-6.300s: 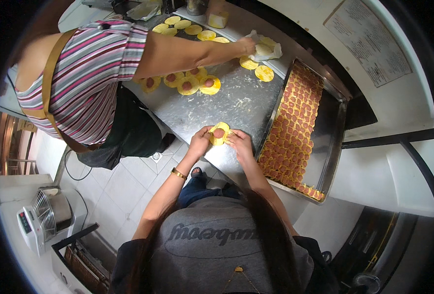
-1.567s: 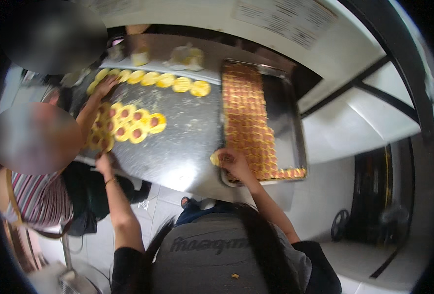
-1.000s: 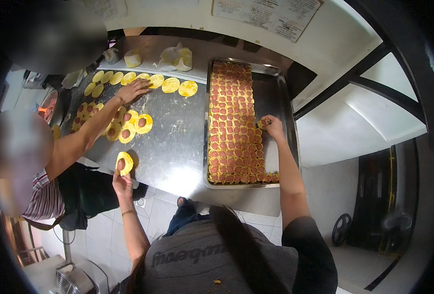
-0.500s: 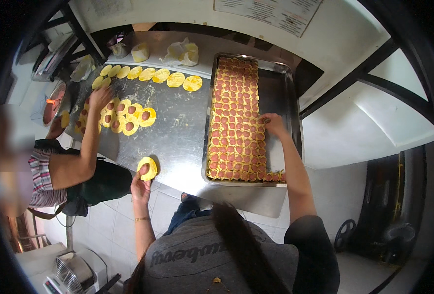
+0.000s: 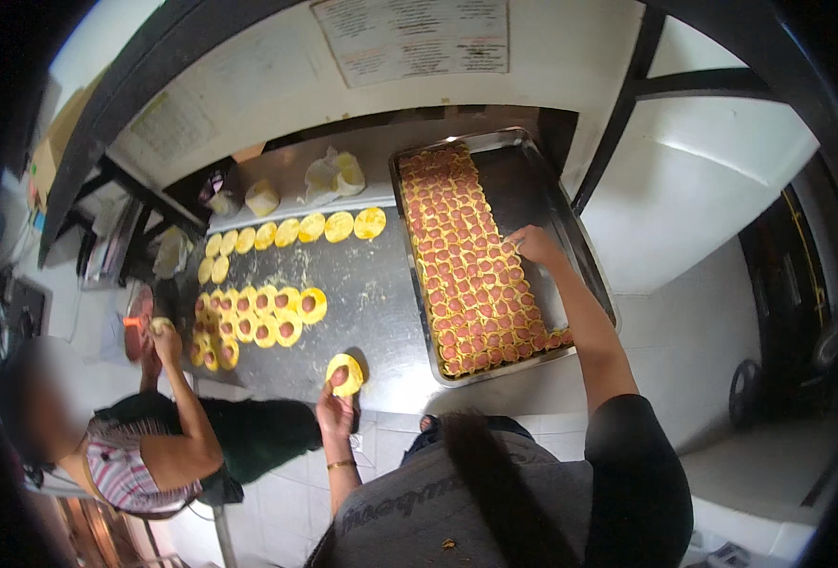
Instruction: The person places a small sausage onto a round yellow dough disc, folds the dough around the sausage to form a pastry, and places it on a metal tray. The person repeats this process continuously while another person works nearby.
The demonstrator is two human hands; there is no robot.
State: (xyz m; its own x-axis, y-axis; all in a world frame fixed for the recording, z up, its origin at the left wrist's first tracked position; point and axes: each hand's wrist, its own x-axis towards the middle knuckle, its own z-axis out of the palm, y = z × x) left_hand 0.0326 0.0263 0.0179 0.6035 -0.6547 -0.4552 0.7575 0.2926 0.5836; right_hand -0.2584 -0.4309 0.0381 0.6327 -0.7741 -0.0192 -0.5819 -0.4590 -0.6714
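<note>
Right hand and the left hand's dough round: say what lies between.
Head view: packed pieces in the tray, its left rim, then tabletop.

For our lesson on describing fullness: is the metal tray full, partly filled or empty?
The tray is partly filled: rows of pink-topped dumplings cover its left side, while dark metal shows on the right.

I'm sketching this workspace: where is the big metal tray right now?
In the head view, the metal tray is right of centre on the table, under the person's right hand, with a row of plain yellow rounds to its left.
</note>
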